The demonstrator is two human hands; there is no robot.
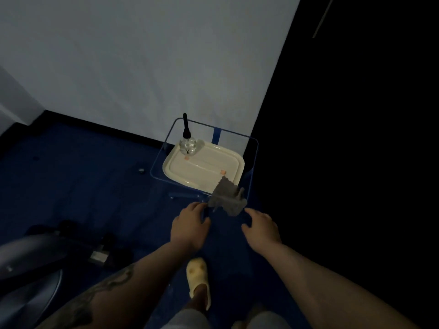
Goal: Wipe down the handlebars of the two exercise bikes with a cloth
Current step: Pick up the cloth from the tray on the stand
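A grey cloth (226,198) lies draped over the front right corner of a blue wire cart (156,162), partly on the cream tray (213,162) in it. My left hand (190,223) reaches forward with its fingers stretched out. Its fingertips are at the cloth's left edge, and I see no grip. Just below the cloth's right end is my right hand (261,227), fingers spread and not touching it. Part of an exercise bike (26,255) shows at the lower left, with a pedal (99,256). The handlebars are out of view.
A clear spray bottle (187,143) with a black nozzle stands at the tray's far left corner. The cart sits against a white wall (142,67), with a dark area (356,138) to its right. Blue floor (83,174) lies around it. My foot in a yellow slipper (198,279) is below.
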